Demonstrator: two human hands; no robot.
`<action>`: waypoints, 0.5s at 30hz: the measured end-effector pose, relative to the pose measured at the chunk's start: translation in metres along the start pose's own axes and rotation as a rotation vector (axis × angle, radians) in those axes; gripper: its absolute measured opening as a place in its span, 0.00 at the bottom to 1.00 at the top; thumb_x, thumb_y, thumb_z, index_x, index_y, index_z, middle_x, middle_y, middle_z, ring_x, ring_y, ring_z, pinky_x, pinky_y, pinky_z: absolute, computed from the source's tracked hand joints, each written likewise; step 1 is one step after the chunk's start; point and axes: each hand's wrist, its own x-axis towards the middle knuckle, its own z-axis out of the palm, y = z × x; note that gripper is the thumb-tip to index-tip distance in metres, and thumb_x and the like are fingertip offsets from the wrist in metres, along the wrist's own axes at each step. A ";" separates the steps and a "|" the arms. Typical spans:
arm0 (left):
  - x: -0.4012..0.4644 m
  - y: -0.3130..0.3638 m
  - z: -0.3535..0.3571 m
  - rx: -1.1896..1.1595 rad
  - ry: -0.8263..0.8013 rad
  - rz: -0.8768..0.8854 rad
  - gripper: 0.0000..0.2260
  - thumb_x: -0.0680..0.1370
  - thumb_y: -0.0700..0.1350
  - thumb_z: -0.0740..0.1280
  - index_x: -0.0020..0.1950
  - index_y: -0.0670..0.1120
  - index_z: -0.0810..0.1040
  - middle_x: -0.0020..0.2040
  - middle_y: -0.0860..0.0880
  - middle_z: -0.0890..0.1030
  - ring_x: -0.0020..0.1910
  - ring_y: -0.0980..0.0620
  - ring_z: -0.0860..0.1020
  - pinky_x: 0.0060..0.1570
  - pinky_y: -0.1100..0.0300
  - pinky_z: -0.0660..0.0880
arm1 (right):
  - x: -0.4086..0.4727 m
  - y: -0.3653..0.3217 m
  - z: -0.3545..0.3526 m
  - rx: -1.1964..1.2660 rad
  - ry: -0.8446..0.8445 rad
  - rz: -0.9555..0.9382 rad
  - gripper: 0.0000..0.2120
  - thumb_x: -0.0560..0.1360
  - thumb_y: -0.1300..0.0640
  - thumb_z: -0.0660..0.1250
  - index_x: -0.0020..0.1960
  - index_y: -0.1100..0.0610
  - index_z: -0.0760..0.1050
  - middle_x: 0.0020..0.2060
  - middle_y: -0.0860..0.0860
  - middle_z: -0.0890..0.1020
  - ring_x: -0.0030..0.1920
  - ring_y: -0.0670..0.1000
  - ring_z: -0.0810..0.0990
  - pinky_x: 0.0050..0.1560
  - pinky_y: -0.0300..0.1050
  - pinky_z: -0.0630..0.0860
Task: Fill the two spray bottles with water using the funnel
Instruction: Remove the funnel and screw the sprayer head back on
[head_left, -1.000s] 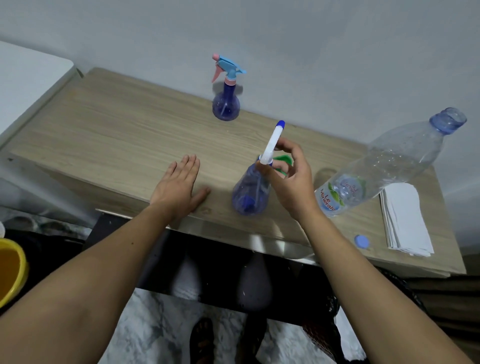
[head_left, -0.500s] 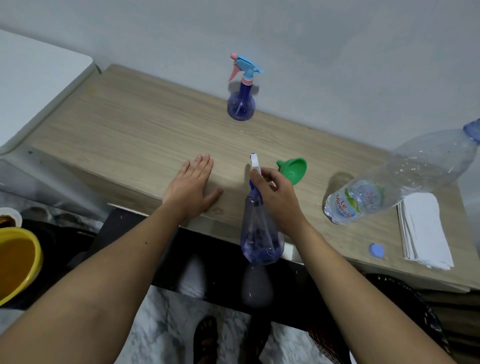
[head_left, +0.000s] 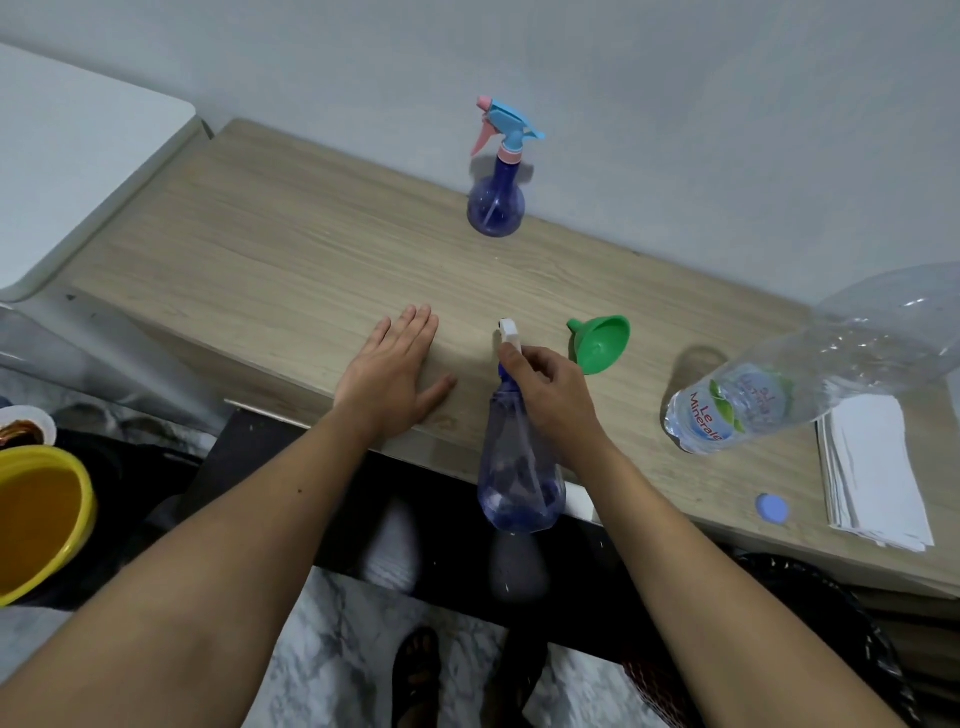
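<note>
At table front edge: right hand (head_left: 550, 384), fingers curled round the spray head, now holds the translucent blue plastic spray bottle (head_left: 519, 478) upright, lifted off the light wood-grain table (head_left: 291, 260) since a second ago, green plastic funnel (head_left: 600, 343) uncovered just beyond; left hand (head_left: 395, 374) stays flat, holding nothing; unscrewing judged next.

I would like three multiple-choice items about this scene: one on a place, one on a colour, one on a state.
1. Where does the funnel lie?
A. on the table
B. in a bottle neck
C. on the floor

2. What colour is the loose bottle cap?
A. red
B. blue
C. green

3. What does the right hand do?
A. rests flat
B. grips the near spray bottle's top
C. holds the funnel

Answers:
1 A: the funnel lies on the table.
2 B: the cap is blue.
3 B: the right hand grips the near spray bottle.
</note>
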 end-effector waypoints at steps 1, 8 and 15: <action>0.000 0.000 0.000 -0.001 0.001 -0.002 0.39 0.83 0.67 0.53 0.86 0.43 0.53 0.86 0.46 0.55 0.86 0.49 0.50 0.84 0.49 0.46 | 0.000 0.001 0.001 -0.006 0.001 0.005 0.16 0.80 0.41 0.71 0.52 0.54 0.85 0.43 0.47 0.87 0.43 0.43 0.84 0.49 0.39 0.76; 0.000 0.000 0.000 -0.003 0.019 0.004 0.39 0.83 0.67 0.53 0.86 0.43 0.54 0.86 0.45 0.56 0.86 0.49 0.51 0.84 0.49 0.47 | 0.003 -0.004 0.002 -0.015 -0.003 0.011 0.17 0.79 0.41 0.72 0.53 0.55 0.85 0.45 0.49 0.88 0.43 0.43 0.84 0.47 0.37 0.76; 0.000 -0.001 0.000 -0.001 0.015 0.006 0.39 0.83 0.68 0.52 0.86 0.43 0.55 0.86 0.45 0.56 0.86 0.48 0.51 0.84 0.48 0.48 | 0.003 0.001 -0.001 -0.064 0.008 0.001 0.25 0.72 0.32 0.71 0.54 0.52 0.86 0.46 0.49 0.88 0.46 0.52 0.86 0.52 0.49 0.81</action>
